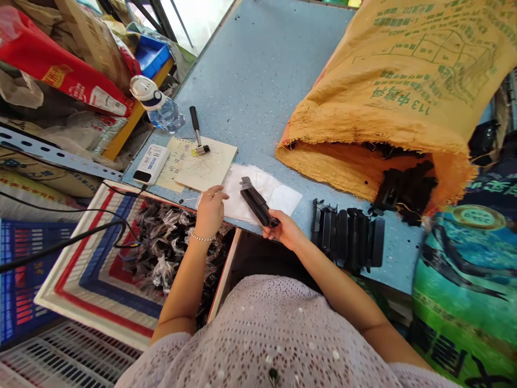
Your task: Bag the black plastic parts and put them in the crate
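Long blk part [255, 202], prob. plastic, tab at far end, slants over wht bags [283, 198]

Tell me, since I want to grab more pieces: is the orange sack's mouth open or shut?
Open: the orange sack has its frayed rim gaping, and black parts show in the opening.
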A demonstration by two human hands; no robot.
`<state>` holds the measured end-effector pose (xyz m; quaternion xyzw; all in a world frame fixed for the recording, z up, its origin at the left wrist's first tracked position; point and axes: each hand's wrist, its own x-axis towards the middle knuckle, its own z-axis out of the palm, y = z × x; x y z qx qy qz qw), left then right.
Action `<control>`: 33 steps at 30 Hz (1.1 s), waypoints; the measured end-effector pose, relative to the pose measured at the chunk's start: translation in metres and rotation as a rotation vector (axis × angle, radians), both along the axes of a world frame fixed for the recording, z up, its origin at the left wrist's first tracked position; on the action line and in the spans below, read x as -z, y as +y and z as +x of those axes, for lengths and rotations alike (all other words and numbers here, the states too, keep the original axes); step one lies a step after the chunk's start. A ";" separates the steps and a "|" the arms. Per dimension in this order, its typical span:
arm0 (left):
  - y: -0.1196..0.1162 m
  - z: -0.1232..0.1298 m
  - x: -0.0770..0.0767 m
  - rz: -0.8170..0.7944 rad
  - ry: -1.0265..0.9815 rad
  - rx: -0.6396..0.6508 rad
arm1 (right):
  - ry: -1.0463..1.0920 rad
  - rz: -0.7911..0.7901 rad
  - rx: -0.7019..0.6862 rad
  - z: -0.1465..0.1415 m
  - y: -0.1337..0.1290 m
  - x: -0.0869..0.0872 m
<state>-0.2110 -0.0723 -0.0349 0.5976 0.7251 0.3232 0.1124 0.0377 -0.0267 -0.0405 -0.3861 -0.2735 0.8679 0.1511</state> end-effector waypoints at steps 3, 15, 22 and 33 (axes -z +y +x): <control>-0.004 0.003 0.004 -0.018 0.098 0.023 | 0.092 -0.100 -0.101 -0.006 0.002 -0.003; -0.034 0.043 0.000 0.201 0.058 0.262 | 0.033 -0.055 0.093 -0.025 -0.001 0.000; -0.033 0.027 0.018 0.074 0.169 0.088 | 0.254 -0.319 0.034 -0.013 -0.009 -0.006; -0.048 0.045 -0.012 0.273 0.070 0.111 | 0.585 -0.648 -0.105 -0.001 -0.007 -0.017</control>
